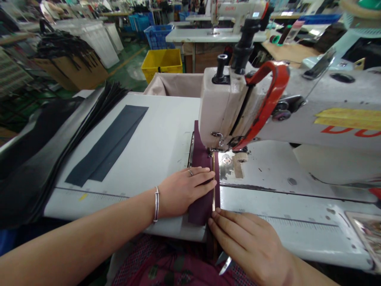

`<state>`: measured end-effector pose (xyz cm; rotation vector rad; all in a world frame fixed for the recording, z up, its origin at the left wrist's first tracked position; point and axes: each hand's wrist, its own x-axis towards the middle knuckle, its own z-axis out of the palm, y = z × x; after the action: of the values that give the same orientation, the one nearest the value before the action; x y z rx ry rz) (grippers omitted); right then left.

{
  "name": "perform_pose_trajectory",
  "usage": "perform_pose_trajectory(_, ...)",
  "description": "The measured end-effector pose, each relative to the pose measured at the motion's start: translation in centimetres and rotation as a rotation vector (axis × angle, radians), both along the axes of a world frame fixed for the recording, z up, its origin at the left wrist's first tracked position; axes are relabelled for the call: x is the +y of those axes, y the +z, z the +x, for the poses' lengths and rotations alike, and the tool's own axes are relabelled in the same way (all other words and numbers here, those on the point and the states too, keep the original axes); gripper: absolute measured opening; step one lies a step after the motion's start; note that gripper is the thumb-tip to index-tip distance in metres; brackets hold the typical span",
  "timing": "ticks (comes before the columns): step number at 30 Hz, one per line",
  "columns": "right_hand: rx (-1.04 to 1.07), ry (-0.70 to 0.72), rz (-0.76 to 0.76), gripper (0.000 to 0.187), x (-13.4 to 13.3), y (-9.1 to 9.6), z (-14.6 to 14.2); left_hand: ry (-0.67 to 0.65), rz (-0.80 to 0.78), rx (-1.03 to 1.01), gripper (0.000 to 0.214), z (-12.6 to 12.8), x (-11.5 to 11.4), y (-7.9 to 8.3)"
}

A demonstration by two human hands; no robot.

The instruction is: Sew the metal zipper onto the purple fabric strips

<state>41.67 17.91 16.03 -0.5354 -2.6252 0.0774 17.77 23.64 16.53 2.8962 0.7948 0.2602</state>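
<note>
The white tabletop [160,135] is evenly lit by soft light, and the metal plate [227,160] is brightened beneath the machine head [212,107]. Glints are given off by the gold zipper [213,194]. Glare is caught near the tabletop's near right corner. Beyond its far edge, the workshop [131,59] is blurred; outer areas are stretched by wide-angle distortion.

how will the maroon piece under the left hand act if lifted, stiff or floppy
The maroon piece looks thin and flat, so it is probably light and fairly floppy. The gold zip-like line running along it may make that side somewhat stiffer.
</note>
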Motion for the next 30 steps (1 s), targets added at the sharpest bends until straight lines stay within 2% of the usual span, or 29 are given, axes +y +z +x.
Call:
perform_pose_trajectory(10,0.006,-0.021,-0.014,0.038,0.2,0.3,-0.3,0.009,0.02,0.022,0.062,0.2,0.6,0.1)
perform_pose_trajectory(16,-0.021,-0.044,-0.022,0.037,-0.1,-0.1,-0.4,0.005,0.075,-0.01,0.044,0.4,0.3,-0.3)
perform_pose_trajectory(19,-0.047,-0.014,-0.089,0.037,0.0,0.3,0.0,0.013,0.101,-0.08,0.035,0.1,-0.2,-0.4)
perform_pose_trajectory(21,-0.019,0.035,-0.215,0.04,0.5,1.2,0.4,0.097,0.097,-0.233,0.034,-0.3,-0.5,-0.2)
perform_pose_trajectory(23,0.067,0.034,-0.348,0.042,1.7,2.3,0.6,0.261,0.081,-0.453,0.033,-0.6,-0.6,0.2)
perform_pose_trajectory(25,0.14,-0.069,-0.435,0.042,3.4,3.3,0.3,0.444,0.077,-0.635,0.029,-0.8,-0.6,0.7)
perform_pose_trajectory(27,0.131,-0.212,-0.459,0.043,5.4,3.7,-0.6,0.552,0.081,-0.707,0.025,-0.8,-0.6,1.1)
perform_pose_trajectory(30,0.054,-0.365,-0.427,0.044,7.7,3.2,-2.4,0.549,0.077,-0.715,0.023,-0.8,-0.6,1.1)
